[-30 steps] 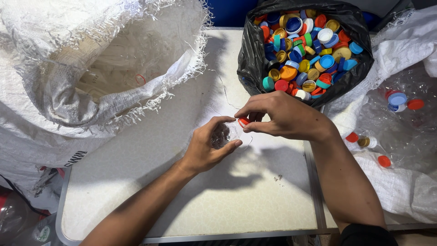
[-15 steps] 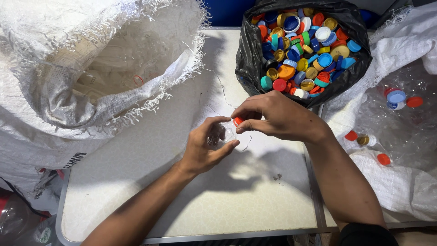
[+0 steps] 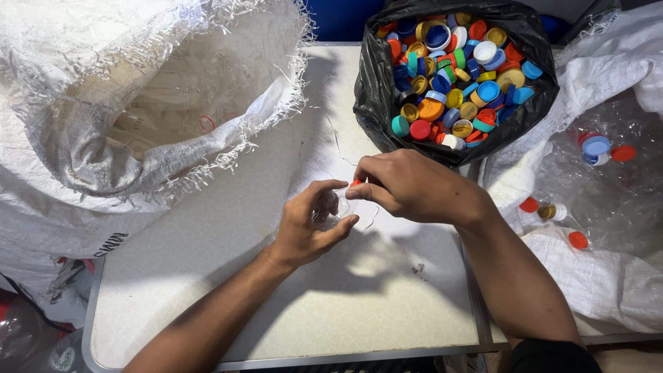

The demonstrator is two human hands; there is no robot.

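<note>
Head view: your left hand grips a clear plastic bottle below the black cap bag; your right hand, shifted slightly leftward, pinches its orange cap, apparently mid-twist.

Bright overhead light, hard shadows on the table, sharp focus.

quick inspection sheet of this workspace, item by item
surface: white table, scuffed, a few dark specks
job's things: crumpled clear plastic bottle held over the table; orange cap at its neck
clutter: black bag of mixed coloured caps; open white woven sack to the person's left; clear bottles with caps on white sacking to the person's right
grippers: left hand grips the bottle; right hand pinches the cap
cables: nothing seen
surroundings: blue wall behind, bags below the table
</note>
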